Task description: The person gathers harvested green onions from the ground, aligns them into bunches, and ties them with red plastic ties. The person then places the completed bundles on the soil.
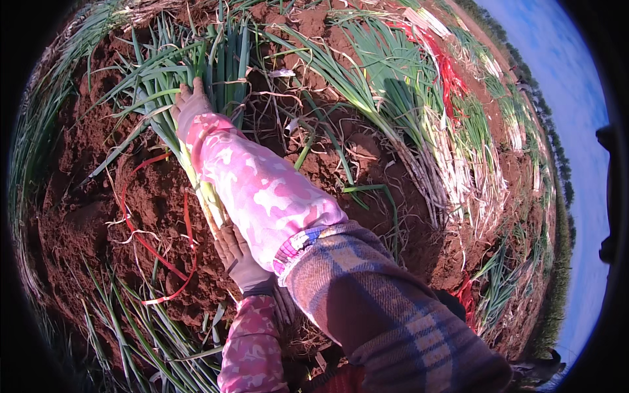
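Note:
A bunch of green onions (204, 194) lies on the soil in front of me, green leaves away from me and pale stalks towards me. My right hand (192, 104), in a thin soiled glove, rests on the leaves with its fingers stretched out. Nearer to me, my left hand (238, 258) lies along the pale stalks, also gloved and with fingers extended. The right forearm hides part of the bunch. Neither hand shows fingers wrapped around the stalks. Left of the bunch, a loose red plastic strap (162, 258) curves over the soil.
More green onions (442, 147) lie in piles to the right, with red plastic strips (447, 81) beside them. Further leaves (142, 329) spread at the lower left. Reddish clods (88, 216) and loose roots cover the ground. Trees (550, 132) line the field's far edge.

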Tool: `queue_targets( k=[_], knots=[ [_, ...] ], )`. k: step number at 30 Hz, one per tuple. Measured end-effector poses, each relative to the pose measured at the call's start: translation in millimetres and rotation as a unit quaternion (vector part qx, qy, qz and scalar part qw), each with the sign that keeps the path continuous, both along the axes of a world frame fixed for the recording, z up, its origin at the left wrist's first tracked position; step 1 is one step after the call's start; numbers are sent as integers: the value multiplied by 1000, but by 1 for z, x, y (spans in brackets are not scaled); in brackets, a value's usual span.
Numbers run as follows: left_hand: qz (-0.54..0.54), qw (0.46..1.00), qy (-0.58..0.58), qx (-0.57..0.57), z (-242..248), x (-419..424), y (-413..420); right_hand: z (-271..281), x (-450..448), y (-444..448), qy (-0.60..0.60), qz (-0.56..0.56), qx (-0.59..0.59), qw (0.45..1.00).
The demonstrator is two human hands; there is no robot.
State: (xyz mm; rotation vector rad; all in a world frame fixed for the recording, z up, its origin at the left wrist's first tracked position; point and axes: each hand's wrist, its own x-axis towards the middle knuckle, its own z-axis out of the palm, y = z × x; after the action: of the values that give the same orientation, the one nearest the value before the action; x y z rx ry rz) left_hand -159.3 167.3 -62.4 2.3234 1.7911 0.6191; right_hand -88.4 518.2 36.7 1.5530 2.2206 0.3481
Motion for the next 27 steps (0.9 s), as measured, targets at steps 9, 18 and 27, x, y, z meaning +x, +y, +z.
queue_targets(
  k=[9,18,27],
  knots=[
    [-2,998,-19,61,-11,2,-5,21,45,-54,381,-64,81,919],
    [1,998,-5,62,-13,5,1,-42,396,-408,228,-249,226,914],
    [8,998,-28,57,-8,1,1,-88,548,-531,26,-616,127,777]
  ],
)
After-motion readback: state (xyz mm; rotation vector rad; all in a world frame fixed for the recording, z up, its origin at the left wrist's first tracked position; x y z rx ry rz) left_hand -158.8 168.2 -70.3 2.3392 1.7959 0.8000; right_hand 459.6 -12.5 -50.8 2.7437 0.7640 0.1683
